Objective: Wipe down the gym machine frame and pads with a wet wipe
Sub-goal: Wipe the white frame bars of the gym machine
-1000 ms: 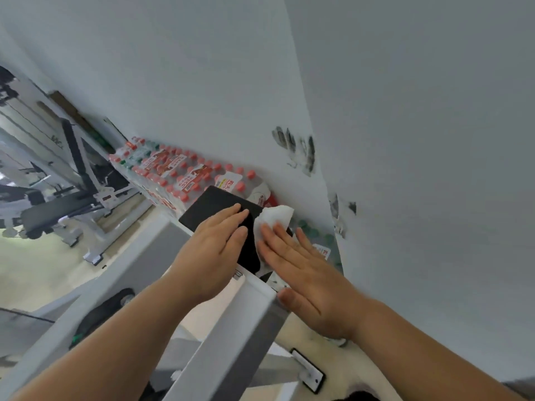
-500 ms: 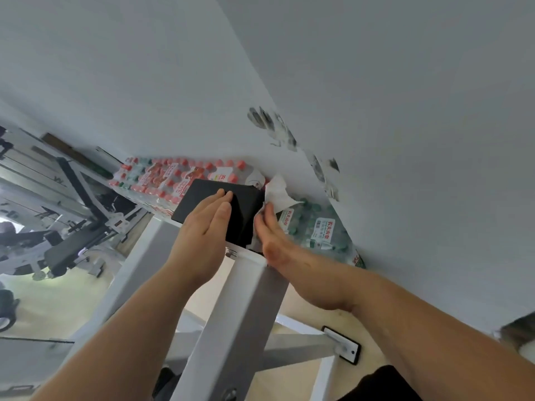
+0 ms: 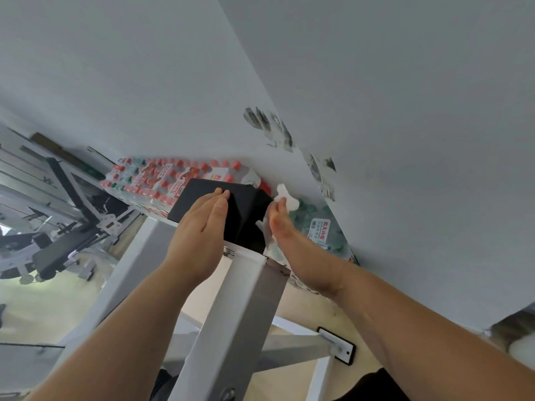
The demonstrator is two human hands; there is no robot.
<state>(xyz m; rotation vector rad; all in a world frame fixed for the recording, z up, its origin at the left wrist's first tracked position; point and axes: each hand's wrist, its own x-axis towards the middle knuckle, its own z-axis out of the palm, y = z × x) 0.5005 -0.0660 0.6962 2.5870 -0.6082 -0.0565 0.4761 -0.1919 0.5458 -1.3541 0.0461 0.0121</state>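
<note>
Your left hand (image 3: 199,230) rests flat, fingers straight, atop the black rectangular pad (image 3: 246,215); your right hand (image 3: 292,250), fingers also straight, presses the crumpled white wet wipe (image 3: 286,198) against that pad's right side.

The pad (image 3: 246,218) is black; the frame post (image 3: 240,314) and wet wipe (image 3: 291,202) are white. Caps are red on one bottle pack (image 3: 162,180), green on the other pack (image 3: 318,227). The wall (image 3: 144,68) is pale grey with dark smudges (image 3: 269,125).
</note>
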